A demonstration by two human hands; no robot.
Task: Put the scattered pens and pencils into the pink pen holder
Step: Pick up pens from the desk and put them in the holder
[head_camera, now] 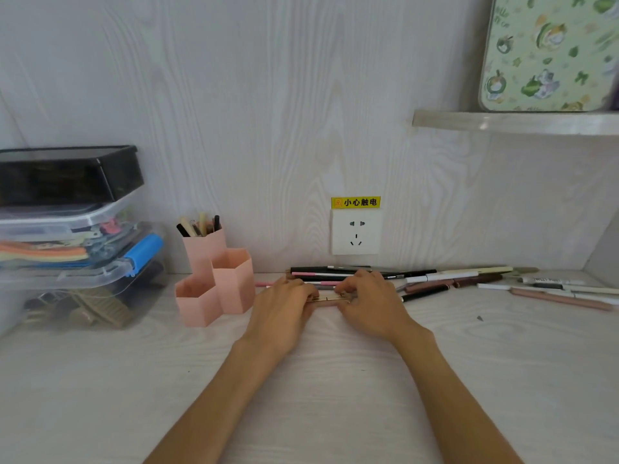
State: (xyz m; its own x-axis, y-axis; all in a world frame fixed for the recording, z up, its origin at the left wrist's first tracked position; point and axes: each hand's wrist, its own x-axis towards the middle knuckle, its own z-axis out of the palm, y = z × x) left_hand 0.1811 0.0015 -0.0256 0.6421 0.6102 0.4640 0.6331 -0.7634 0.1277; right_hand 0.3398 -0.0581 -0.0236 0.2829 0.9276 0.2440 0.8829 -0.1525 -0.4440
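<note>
A: What do you see nearest the lower edge?

B: Two bare forearms rise from the bottom of the frame over the pale counter (pixel 100 380). The left hand (pixel 284 304) and the right hand (pixel 370 301) sit side by side at the centre, fingers curled down, each pinching one end of a slim pen (pixel 327 299) that lies crosswise between them.

A: And the holder?

B: The pink pen holder (pixel 214 283) stands just left of the left hand, near it but apart. It has hexagonal cups; the tall rear cup already carries several pens (pixel 197 226), while the two lower front ones show only their rims from this angle, so I cannot tell what is inside.

A: Where are the others?

B: Behind the hands, along the foot of the wall, the scattered pens and pencils (pixel 469 279) stretch from centre to the right edge, where some are cut off. The hands cover part of the pile, so a count is not possible.

A: Farther back?

B: A wall socket (pixel 356 232) with a yellow label (pixel 355 202) above it. At left, stacked clear boxes (pixel 77 256) with blurred contents under a black case (pixel 67 174). At upper right, a shelf (pixel 516 122) bears a patterned box (pixel 546 55), cut by the frame.
</note>
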